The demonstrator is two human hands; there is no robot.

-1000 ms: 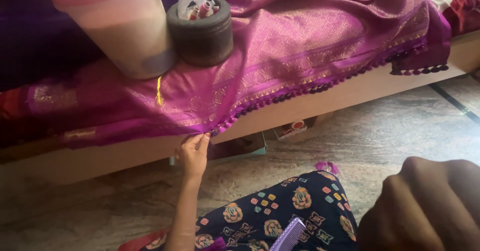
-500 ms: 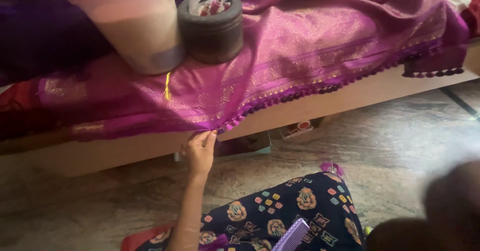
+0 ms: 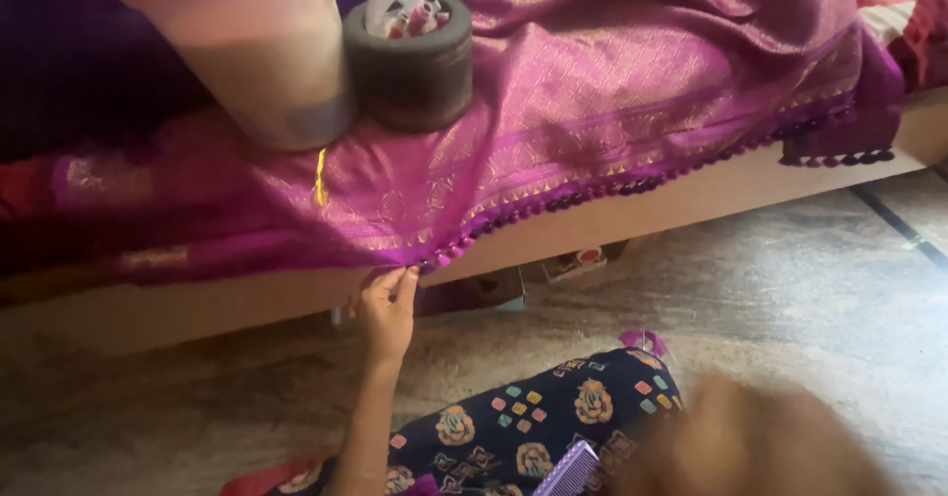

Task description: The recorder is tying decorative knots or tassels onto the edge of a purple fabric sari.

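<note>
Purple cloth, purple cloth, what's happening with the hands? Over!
Left hand in a pinch grip on the purple cloth at its beaded edge. Right hand a blur, low right, grip unclear. Tub and grey roll sit on the cloth.

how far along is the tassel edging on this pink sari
Done: beaded tassels line the hem of the sari from the far right corner up to the left hand. In hand: that hand pinches the hem by the last tassel; the right hand is a blur. Left: the hem further left seems bare.

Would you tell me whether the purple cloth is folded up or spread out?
Spread out: the purple cloth drapes across the bed, its beaded edge hanging over the side, pinched by the left hand.
</note>
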